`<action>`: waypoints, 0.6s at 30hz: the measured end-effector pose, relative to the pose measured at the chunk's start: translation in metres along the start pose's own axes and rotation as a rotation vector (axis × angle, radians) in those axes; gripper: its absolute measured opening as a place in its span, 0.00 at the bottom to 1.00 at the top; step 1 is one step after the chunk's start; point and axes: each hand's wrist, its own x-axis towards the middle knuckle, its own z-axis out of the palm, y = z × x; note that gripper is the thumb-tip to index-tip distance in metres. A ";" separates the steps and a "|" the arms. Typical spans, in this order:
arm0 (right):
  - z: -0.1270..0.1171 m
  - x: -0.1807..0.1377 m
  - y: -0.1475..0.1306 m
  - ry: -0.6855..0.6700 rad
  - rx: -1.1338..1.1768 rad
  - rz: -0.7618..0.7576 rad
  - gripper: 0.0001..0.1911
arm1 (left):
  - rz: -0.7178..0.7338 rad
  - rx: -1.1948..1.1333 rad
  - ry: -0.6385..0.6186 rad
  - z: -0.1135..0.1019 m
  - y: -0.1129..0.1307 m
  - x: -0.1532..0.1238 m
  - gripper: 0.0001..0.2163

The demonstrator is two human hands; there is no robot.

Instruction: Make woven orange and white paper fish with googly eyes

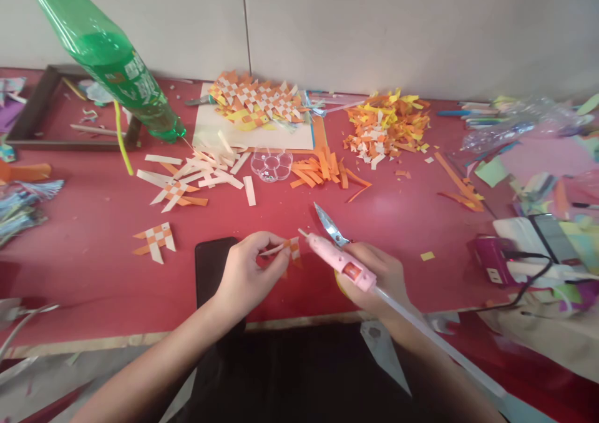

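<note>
My left hand pinches a small woven piece of orange and white paper strips just above the table's near edge. My right hand grips a pink glue gun with a clear glue stick trailing back from it. The gun's nozzle points at the woven piece and almost touches it. The silver blades of a pair of scissors stick up from the same right hand.
A black phone lies under my left wrist. On the red table lie woven pieces, white strips, orange strips, a clear flower-shaped tray and a scrap heap. A tilted green bottle stands at the left.
</note>
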 end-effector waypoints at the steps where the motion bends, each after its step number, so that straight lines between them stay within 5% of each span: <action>1: -0.003 0.001 0.009 0.001 -0.051 0.025 0.04 | -0.009 -0.010 -0.007 0.000 -0.001 0.000 0.05; 3: -0.012 0.003 0.037 -0.022 -0.167 0.082 0.05 | -0.035 -0.031 -0.018 -0.002 -0.003 -0.001 0.06; 5: -0.023 0.005 0.072 -0.200 -0.352 0.068 0.15 | -0.065 -0.056 -0.026 -0.003 -0.007 -0.001 0.08; 10: -0.049 0.013 0.137 -0.279 -0.453 0.045 0.20 | -0.119 -0.116 -0.052 -0.003 -0.014 -0.001 0.09; 15: -0.045 0.033 0.097 -0.181 -0.538 0.068 0.17 | -0.144 -0.139 -0.054 0.001 -0.016 -0.002 0.09; 18: -0.018 0.048 0.049 -0.218 -0.253 -0.066 0.10 | -0.153 -0.138 -0.050 0.002 -0.015 -0.003 0.09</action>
